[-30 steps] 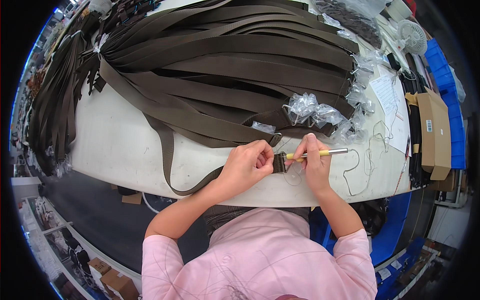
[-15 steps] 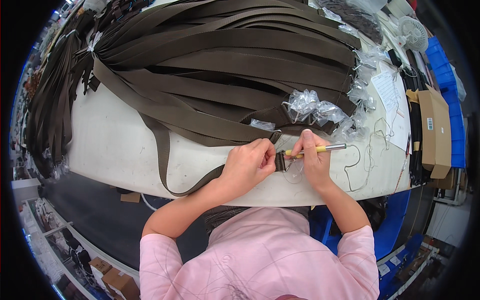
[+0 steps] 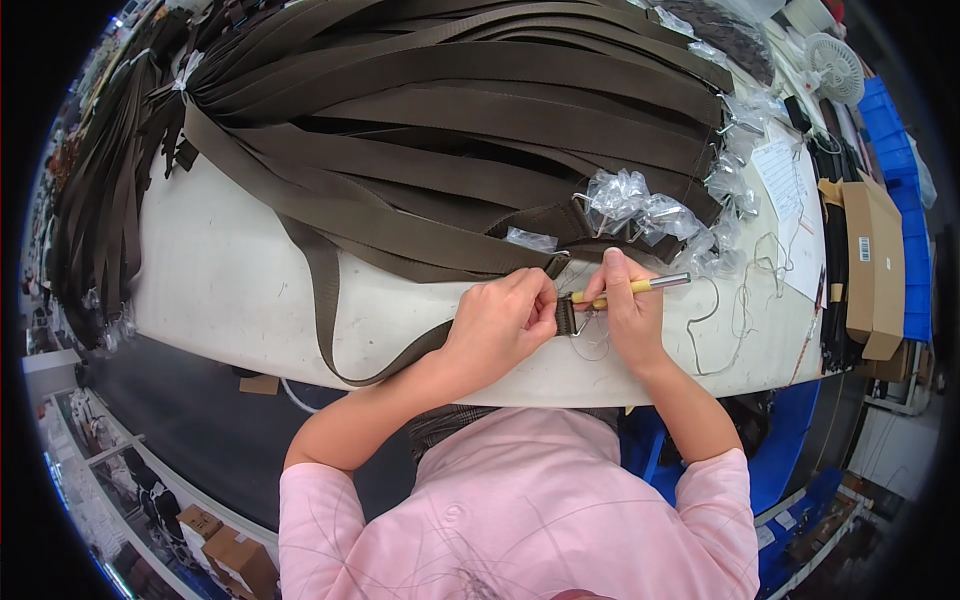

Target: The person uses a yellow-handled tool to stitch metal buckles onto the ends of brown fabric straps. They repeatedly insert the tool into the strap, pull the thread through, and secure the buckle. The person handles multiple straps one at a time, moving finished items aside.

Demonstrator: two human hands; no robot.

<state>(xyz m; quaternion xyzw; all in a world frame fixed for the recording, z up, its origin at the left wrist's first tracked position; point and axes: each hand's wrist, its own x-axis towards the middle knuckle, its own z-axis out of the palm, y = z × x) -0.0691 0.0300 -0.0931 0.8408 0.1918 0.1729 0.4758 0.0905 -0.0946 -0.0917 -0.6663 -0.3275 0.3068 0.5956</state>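
Note:
My left hand (image 3: 505,325) grips a dark olive webbing strap (image 3: 327,330) by its short folded end, where a metal buckle (image 3: 571,318) sits. My right hand (image 3: 625,310) is closed on a slim yellow tool (image 3: 655,284) with a silver end, held level with its tip at the strap end beside my left fingertips. Loose fine threads lie below the buckle. A large fanned bundle of similar straps (image 3: 440,110) lies just beyond my hands, some ends wrapped in clear plastic (image 3: 618,195).
A second strap bundle (image 3: 105,200) hangs at the white table's left (image 3: 220,290). At the right are a written paper sheet (image 3: 785,185), cords, a cardboard box (image 3: 872,270), blue bins (image 3: 903,200) and a small white fan (image 3: 835,65). Shelving with boxes stands at lower left.
Both hands and the strap end have shifted slightly upward in the view, away from my body. The tool stays at the buckle in my right hand.

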